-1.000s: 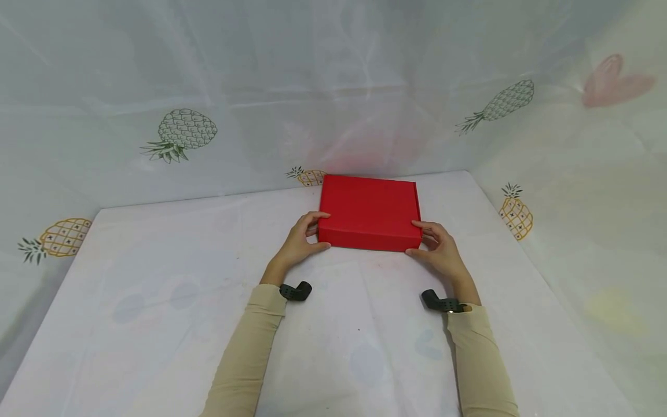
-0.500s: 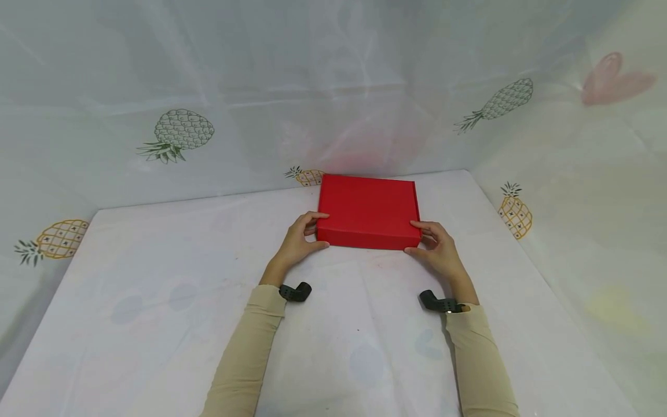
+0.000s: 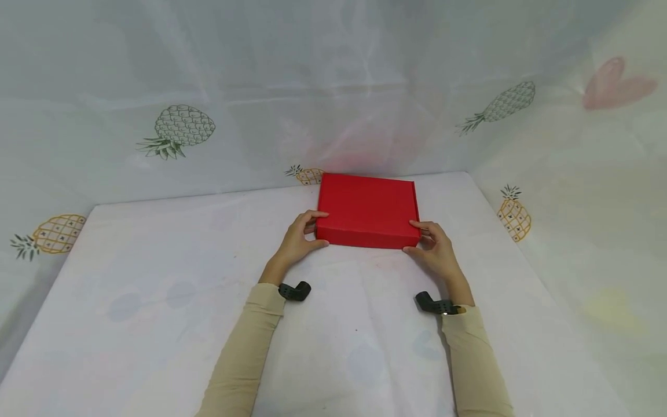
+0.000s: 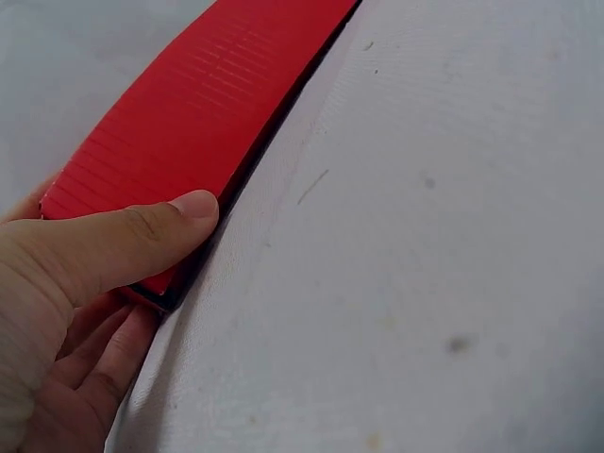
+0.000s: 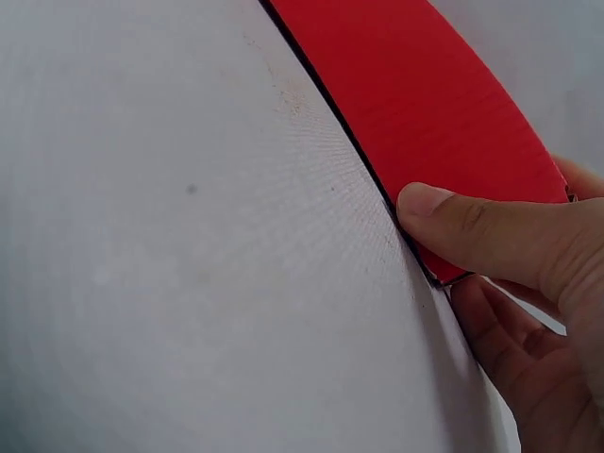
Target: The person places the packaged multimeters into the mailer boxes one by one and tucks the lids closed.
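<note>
A flat red cardboard box (image 3: 367, 205) lies at the back of the white-covered table, its lid down. My left hand (image 3: 299, 238) grips its front left corner. In the left wrist view, that thumb lies across the front face of the box (image 4: 189, 113) near the lower edge, with the other fingers curled round the side. My right hand (image 3: 435, 248) holds the front right corner in the same way. The right wrist view has the thumb on the front face of the box (image 5: 425, 104), and fingers behind the corner. What the box contains is hidden.
A white cloth (image 3: 208, 301) covers the table. Behind it hangs a sheet (image 3: 250, 110) printed with pineapples, close to the box's back edge. Another sheet (image 3: 583, 191) rises along the right side. A black wrist camera (image 3: 295, 291) sits on the left wrist, another (image 3: 435, 304) on the right.
Both hands keep their hold on the box's corners, and the box stays in place. The right forearm has shifted very slightly left in the head view.
</note>
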A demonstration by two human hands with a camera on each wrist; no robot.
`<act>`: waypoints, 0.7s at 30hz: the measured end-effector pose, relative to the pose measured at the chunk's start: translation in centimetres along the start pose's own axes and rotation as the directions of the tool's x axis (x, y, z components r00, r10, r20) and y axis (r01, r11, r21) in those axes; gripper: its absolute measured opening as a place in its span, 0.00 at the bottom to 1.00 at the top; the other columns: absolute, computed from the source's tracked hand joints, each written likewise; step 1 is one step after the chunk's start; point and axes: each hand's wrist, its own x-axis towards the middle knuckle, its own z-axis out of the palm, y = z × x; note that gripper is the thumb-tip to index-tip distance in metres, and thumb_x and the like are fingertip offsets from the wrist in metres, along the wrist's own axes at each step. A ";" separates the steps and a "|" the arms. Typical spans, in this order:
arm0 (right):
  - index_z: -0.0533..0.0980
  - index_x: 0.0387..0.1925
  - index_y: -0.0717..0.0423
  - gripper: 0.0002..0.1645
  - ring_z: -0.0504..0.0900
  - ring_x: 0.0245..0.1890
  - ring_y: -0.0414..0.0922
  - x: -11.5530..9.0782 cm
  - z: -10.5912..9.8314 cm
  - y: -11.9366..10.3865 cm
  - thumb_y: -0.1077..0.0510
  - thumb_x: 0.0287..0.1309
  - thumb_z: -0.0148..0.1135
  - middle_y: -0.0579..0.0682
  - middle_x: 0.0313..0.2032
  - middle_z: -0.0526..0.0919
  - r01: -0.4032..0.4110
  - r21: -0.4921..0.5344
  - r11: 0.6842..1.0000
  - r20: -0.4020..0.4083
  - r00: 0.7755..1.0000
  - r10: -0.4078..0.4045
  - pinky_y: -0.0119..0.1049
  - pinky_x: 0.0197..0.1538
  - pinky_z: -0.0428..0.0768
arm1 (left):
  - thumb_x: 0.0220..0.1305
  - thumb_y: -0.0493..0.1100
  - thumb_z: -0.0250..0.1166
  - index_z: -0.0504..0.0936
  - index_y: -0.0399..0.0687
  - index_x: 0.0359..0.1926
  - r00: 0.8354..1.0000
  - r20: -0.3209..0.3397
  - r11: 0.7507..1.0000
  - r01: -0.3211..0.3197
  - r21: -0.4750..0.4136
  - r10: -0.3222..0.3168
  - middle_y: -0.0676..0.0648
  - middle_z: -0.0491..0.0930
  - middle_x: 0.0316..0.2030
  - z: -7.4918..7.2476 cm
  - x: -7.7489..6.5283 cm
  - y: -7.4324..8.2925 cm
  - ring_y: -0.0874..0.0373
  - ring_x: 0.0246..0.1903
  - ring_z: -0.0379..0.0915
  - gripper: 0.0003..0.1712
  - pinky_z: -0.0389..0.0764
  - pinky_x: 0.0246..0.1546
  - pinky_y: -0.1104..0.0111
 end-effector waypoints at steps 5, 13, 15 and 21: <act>0.68 0.60 0.69 0.36 0.73 0.53 0.54 -0.1 -0.1 0.1 0.76 0.47 0.70 0.67 0.56 0.69 -0.025 0.006 1.000 0.012 1.000 0.025 0.22 0.54 0.73 | 0.52 0.33 0.74 0.71 0.48 0.63 1.000 0.013 1.000 0.003 -0.010 -0.002 0.40 0.67 0.63 -0.1 0.0 -0.1 0.47 0.62 0.67 0.37 0.76 0.58 0.60; 0.66 0.62 0.68 0.38 0.70 0.56 0.57 0.1 -0.3 0.3 0.75 0.48 0.69 0.67 0.58 0.67 -0.034 0.030 0.999 0.052 0.998 0.032 0.22 0.56 0.72 | 0.53 0.33 0.74 0.70 0.50 0.63 1.000 0.017 0.999 0.025 -0.020 -0.025 0.42 0.66 0.64 -0.1 0.1 -0.1 0.48 0.63 0.66 0.37 0.75 0.60 0.60; 0.66 0.62 0.68 0.38 0.70 0.56 0.57 0.1 -0.3 0.3 0.75 0.49 0.69 0.67 0.58 0.66 -0.039 0.028 0.999 0.054 0.998 0.037 0.23 0.56 0.72 | 0.53 0.33 0.74 0.70 0.50 0.64 0.999 0.020 0.999 0.032 -0.022 -0.032 0.42 0.66 0.64 -0.1 0.1 -0.1 0.48 0.63 0.66 0.37 0.74 0.60 0.61; 0.66 0.63 0.68 0.37 0.70 0.56 0.49 -0.1 -0.3 0.2 0.75 0.50 0.68 0.66 0.60 0.66 -0.047 0.034 0.998 0.063 0.997 0.045 0.24 0.57 0.72 | 0.54 0.34 0.73 0.70 0.52 0.64 0.999 0.040 0.999 0.031 -0.042 -0.029 0.43 0.65 0.65 -0.3 -0.1 -0.3 0.48 0.64 0.66 0.37 0.73 0.61 0.59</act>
